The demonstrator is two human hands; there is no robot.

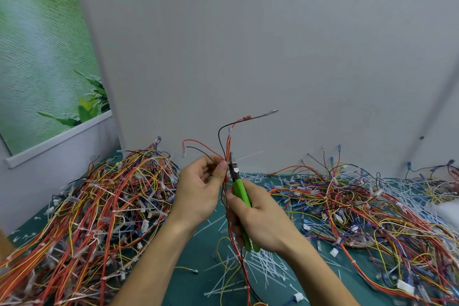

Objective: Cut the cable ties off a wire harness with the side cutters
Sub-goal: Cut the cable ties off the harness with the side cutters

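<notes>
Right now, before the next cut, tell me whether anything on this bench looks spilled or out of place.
Cut white tie offcuts lie strewn over the green mat, thickest at bottom centre, which looks like ordinary waste from this job. The left harness pile and the right harness pile are tangled heaps. No damage is visible.

No writing, number or brand can be read anywhere in the view. The side cutters (239,190) have a small pale patch near the pivot, but it is too small and blurred to tell whether it is print.
</notes>
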